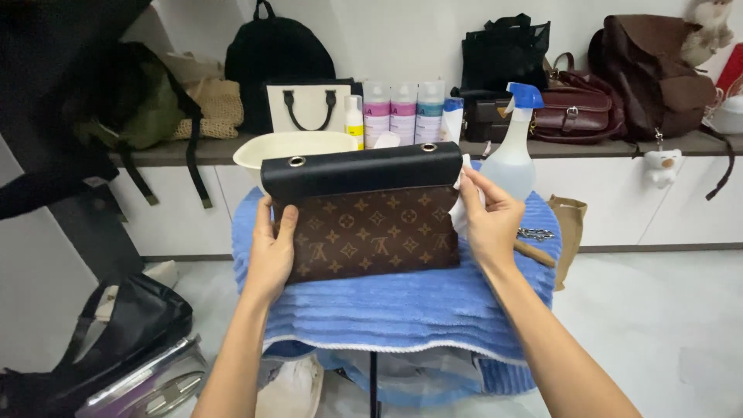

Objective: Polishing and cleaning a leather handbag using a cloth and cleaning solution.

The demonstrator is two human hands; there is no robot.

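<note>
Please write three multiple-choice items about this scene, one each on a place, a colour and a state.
1. Where does the spray bottle stand?
A. beyond the right hand
B. on the floor
C. on the shelf

2. What colour is the towel under the bag?
A. red
B. blue
C. white

3. What does the right hand hold?
A. nothing
B. a brush
C. a white cloth

Answers: 1 A, it rises just behind that hand. 2 B, ribbed blue fabric. 3 C, the cloth is pressed to the bag's edge, while the left hand steadies the bag.
</note>
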